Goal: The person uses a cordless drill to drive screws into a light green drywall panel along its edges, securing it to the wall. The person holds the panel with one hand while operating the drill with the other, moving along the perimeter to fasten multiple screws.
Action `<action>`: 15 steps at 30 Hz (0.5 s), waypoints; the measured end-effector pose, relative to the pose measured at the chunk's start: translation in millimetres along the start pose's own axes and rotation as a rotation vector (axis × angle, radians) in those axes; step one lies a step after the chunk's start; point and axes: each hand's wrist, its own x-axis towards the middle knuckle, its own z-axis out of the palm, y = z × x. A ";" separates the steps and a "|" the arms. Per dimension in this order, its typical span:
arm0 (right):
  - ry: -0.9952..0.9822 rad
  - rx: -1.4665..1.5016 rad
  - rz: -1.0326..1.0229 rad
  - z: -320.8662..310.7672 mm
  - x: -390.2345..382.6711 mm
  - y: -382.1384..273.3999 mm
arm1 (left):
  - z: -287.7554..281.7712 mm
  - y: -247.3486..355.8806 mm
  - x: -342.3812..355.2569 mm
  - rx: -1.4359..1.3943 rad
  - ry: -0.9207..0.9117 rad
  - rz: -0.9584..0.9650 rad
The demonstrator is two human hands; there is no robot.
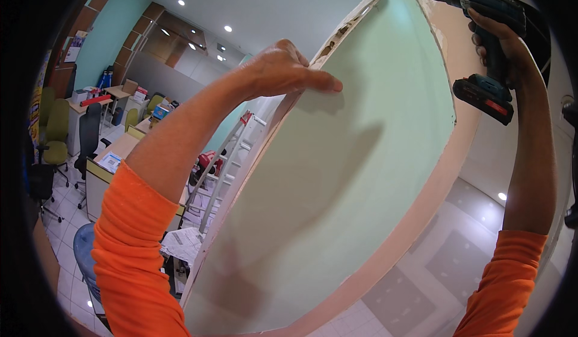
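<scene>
Left hand (286, 69) presses flat on green panel (355, 150); raised right hand (503, 45) apparently grips drill (481, 12).

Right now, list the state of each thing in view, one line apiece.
Left hand: pressed flat on the board's edge.
Right hand: gripping the drill.
Cordless drill: raised, bit at the board's top corner.
Green board: held up, upper edge chipped.
Stepladder: standing open.
</scene>
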 end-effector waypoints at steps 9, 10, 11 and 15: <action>0.035 -0.039 -0.028 3.7 1.4 0.4 | 2.9 -3.3 1.6 -0.005 0.024 0.014; 0.023 -0.027 -0.025 3.6 1.3 -0.2 | 3.3 -3.4 1.2 -0.011 0.027 0.020; 0.011 -0.016 -0.021 3.7 1.5 -0.5 | 3.7 -3.7 1.1 -0.020 0.035 0.029; 0.026 -0.061 -0.027 4.6 2.4 -0.7 | 2.5 -2.7 0.7 -0.030 0.023 0.014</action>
